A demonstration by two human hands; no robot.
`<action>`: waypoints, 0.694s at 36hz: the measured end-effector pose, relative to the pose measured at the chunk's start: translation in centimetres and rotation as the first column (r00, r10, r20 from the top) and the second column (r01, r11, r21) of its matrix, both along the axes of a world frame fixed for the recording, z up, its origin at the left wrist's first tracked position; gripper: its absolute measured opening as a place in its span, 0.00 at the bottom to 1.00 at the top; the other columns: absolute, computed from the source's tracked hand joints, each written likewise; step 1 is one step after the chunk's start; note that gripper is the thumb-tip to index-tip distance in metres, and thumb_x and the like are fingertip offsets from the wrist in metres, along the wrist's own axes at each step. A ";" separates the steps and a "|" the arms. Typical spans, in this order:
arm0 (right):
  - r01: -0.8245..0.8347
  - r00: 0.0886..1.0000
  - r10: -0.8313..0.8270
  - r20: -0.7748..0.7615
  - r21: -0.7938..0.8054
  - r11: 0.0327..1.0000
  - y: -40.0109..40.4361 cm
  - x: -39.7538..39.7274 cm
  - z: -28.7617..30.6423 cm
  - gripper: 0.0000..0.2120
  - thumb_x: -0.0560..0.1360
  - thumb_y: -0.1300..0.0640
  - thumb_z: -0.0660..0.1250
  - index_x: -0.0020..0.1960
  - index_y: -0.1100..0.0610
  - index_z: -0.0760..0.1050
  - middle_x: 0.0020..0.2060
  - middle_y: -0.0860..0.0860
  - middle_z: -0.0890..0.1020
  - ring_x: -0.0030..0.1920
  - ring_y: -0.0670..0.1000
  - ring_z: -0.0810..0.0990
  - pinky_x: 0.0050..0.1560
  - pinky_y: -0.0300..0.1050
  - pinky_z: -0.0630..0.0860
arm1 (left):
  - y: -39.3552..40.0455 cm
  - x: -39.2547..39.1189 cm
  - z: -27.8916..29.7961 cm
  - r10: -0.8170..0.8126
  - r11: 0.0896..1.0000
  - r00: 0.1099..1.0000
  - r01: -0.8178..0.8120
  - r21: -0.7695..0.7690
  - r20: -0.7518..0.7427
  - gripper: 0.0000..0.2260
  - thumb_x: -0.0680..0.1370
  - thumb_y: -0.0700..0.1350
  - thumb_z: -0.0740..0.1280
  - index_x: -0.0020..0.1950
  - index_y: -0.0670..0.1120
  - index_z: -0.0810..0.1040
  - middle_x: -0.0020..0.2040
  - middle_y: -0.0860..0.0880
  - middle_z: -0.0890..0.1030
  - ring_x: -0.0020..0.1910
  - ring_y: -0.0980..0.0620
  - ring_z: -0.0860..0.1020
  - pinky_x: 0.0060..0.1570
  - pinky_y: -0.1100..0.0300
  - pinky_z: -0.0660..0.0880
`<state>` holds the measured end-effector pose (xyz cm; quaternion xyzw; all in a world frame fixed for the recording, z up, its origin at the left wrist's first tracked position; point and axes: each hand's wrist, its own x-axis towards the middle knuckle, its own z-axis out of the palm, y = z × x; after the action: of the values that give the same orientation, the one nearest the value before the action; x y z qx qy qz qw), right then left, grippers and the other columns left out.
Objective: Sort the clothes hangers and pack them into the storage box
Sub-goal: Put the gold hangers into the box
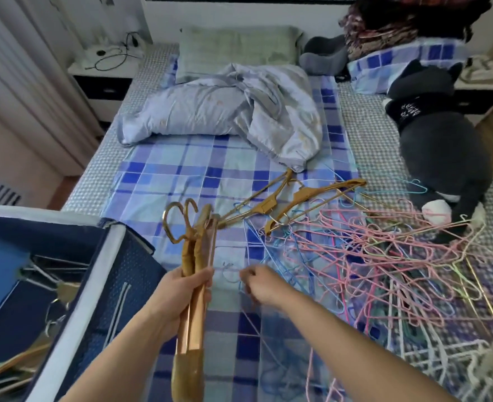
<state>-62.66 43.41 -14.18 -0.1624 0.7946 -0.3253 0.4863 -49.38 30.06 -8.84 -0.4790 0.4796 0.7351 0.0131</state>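
Note:
My left hand (181, 297) grips a bunch of gold hangers (194, 256), hooks pointing up and away from me. My right hand (261, 284) has its fingers curled at the near edge of the wire hanger pile, among thin blue wire hangers (256, 256); whether it pinches one I cannot tell. Two more gold hangers (297, 198) lie on the checked bedsheet. A large tangle of pink, blue and white wire hangers (384, 256) covers the right of the bed. The dark blue storage box (117, 274) stands open at the left with several hangers inside (50, 285).
A crumpled pale blue quilt (225, 108) and a green pillow (239, 50) lie at the head of the bed. A grey plush cat (439, 146) lies on the right. Folded clothes (384, 30) are stacked at the back right. A white nightstand (106, 65) holds cables.

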 end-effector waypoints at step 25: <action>0.361 0.725 0.150 -0.672 0.556 0.749 -7.8 -25.2 -23.6 0.12 0.78 0.53 0.63 0.57 0.54 0.80 0.59 0.53 0.81 0.62 0.59 0.74 0.58 0.52 0.72 | -17.7 -20.5 -27.2 -0.201 0.684 0.949 0.313 -0.659 0.243 0.10 0.74 0.48 0.75 0.49 0.45 0.77 0.38 0.46 0.80 0.38 0.43 0.78 0.38 0.53 0.72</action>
<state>-87.86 35.58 -37.81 -0.0401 0.9852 0.0272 0.1645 -69.85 12.35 -36.07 -0.4311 0.7783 0.4556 -0.0266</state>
